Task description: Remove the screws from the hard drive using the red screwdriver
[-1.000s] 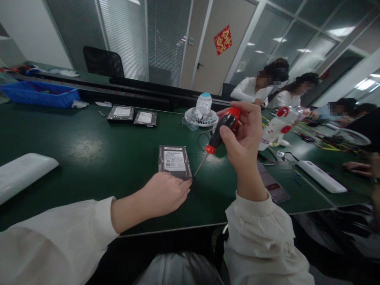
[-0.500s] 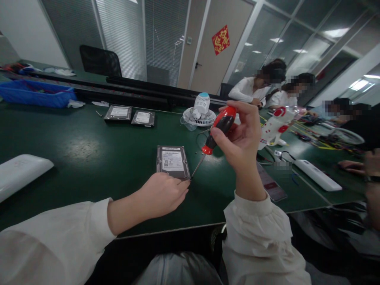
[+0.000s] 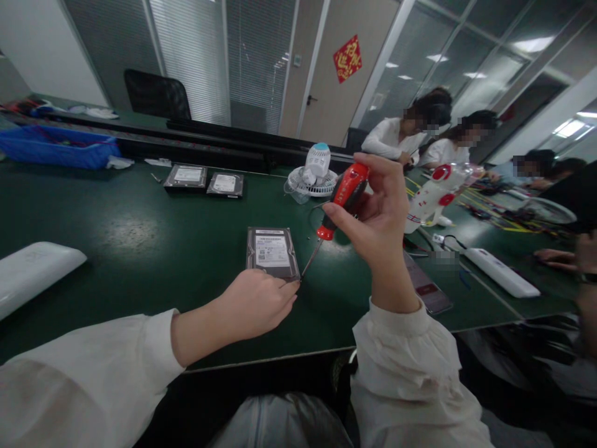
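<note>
**Screwdriver tip set at the hard drive's near corner**

The hard drive [image 3: 272,251] lay label-up on the green tabletop [image 3: 140,249], straight in front of the person. The right hand [image 3: 377,214] had its fingers clamped round the red-and-black handle of the screwdriver [image 3: 342,196]. The tool leaned steeply, with its blade running down and left to the drive's near right corner. The left hand [image 3: 254,305] rested at that same corner, its fingers drawn together beside the tip. Whether they pinched a screw or only steadied the blade could not be told.

The lean looked like the weak point. A blade that meets a small screw at a slant tends to ride out of the slot, so bringing the handle more upright over the corner would likely seat the tip better. Light downward pressure and slow turns from the fingertips seemed wiser than wrist force. The left hand would serve best pressing the case flat, since the drive sat loose on a smooth surface.

Two more hard drives [image 3: 187,176] and a small white fan [image 3: 313,177] stood well apart, farther back.
</note>
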